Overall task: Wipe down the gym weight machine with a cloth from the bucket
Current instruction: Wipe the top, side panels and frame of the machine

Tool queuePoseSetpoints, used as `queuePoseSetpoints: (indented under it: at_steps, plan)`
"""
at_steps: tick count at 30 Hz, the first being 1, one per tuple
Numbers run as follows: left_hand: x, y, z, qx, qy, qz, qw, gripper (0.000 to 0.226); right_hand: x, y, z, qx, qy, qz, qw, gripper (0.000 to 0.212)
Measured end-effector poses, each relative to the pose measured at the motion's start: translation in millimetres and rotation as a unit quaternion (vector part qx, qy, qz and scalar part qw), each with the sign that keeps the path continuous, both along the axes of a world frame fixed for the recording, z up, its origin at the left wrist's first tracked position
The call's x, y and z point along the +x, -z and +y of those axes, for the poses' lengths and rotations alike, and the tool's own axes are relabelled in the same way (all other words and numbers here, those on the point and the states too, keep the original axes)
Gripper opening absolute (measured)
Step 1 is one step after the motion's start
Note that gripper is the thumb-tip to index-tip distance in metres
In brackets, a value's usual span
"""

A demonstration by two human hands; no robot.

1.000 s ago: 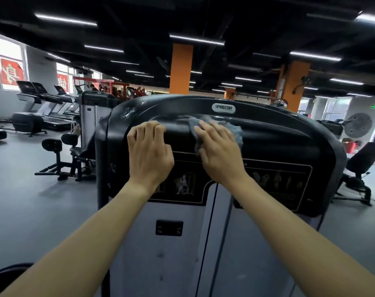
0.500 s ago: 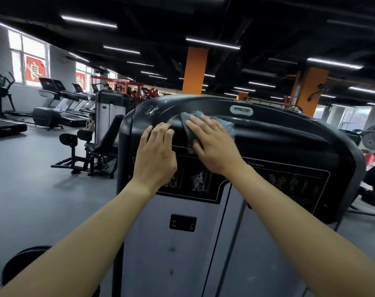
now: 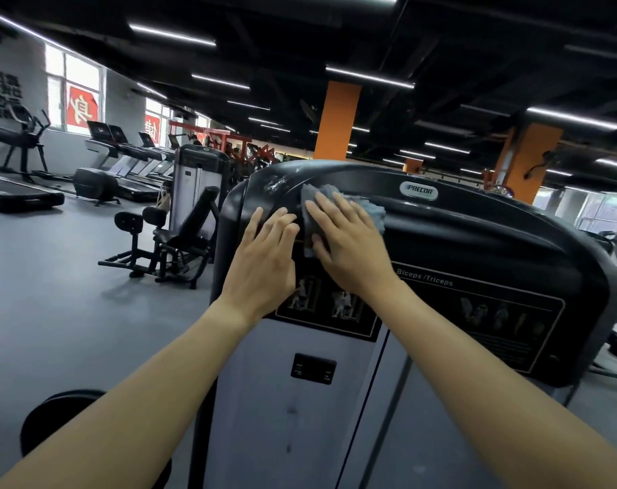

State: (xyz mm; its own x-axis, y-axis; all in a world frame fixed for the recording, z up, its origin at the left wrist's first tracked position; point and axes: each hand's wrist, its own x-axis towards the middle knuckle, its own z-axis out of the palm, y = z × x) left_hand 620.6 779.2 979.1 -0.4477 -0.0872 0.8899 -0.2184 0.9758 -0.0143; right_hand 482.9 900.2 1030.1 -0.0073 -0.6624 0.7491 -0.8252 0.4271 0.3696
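cloth further left of precor badge

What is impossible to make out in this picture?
Head view:
- Cloth: mostly hidden under the right hand.
- Instruction panel: figures and small print blurred; its left end covered by the left hand.
- Weight machine: base cut off by the bottom edge.
- Dark round thing bottom left: half behind the forearm, unidentifiable.

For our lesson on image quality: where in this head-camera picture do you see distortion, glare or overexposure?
Head view: wide-angle distortion bows the ceiling light strips and the weight machine's black shroud; the windows at left are blown out white; sheen streaks the shroud just left of the cloth under the right hand.
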Motion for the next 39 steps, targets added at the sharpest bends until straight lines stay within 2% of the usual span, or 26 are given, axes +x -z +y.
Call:
queuePoseSetpoints:
  at_steps: [2,4,6,10,14,15,17,20,22,25,29,31,35,37,39]
  plan:
    - [2.4,-0.5,-0.7,-0.004,0.001,-0.001,1.0,0.045,-10.2,-0.3,14.1,-0.068,0.027,-0.011,0.997,0.054]
    - [4.0,1.5,-2.4,-0.006,0.003,0.0,1.0,0.045,-8.4,-0.2,9.2,-0.166,0.08,-0.075,0.98,0.052]
    - [5.1,3.8,-3.3,-0.008,0.004,-0.003,1.0,0.046,5.4,3.3,-12.1,-0.211,0.103,-0.123,0.964,0.054]
    - [7.1,5.2,-5.5,-0.003,0.018,0.011,1.0,0.042,29.5,23.2,-37.3,-0.097,0.044,-0.065,0.992,0.059]
    - [9.6,6.8,-6.7,-0.004,0.023,0.015,1.0,0.043,9.9,19.3,-11.4,-0.004,0.012,0.026,1.0,0.061]
    - [10.4,8.0,-6.8,-0.005,0.022,0.011,1.0,0.044,3.2,15.0,-3.9,-0.011,0.017,0.025,0.999,0.06]
    - [12.2,10.7,-7.7,-0.005,0.018,0.005,1.0,0.044,-5.9,6.3,4.3,-0.101,0.043,-0.039,0.993,0.056]
    - [12.2,15.2,-6.8,-0.004,0.014,0.0,1.0,0.043,1.3,5.7,-8.5,-0.22,0.094,-0.12,0.963,0.054]
    - [10.1,16.1,-4.3,0.002,0.015,0.003,1.0,0.045,13.5,13.9,-19.9,-0.19,0.087,-0.103,0.972,0.056]
    - [6.8,12.2,0.3,0.016,0.019,0.012,1.0,0.046,19.5,30.5,-19.2,-0.068,0.044,-0.016,0.997,0.058]
    - [3.6,9.4,5.6,0.02,0.025,0.011,0.999,0.048,-0.8,17.5,6.4,0.023,0.033,0.053,0.998,0.06]
    - [3.4,9.2,7.0,0.023,0.025,0.007,0.999,0.049,-9.4,7.6,15.4,-0.003,0.061,0.041,0.997,0.06]
    - [2.1,11.9,9.6,0.033,0.028,0.009,0.999,0.048,10.3,12.4,-4.3,-0.15,0.106,-0.094,0.979,0.06]
    - [-1.1,12.5,12.4,0.041,0.042,0.016,0.998,0.046,21.6,23.0,-16.4,-0.136,0.09,-0.09,0.983,0.06]
    - [-6.7,11.6,17.1,0.049,0.057,0.027,0.997,0.043,21.2,32.6,-13.3,-0.067,0.062,-0.031,0.995,0.059]
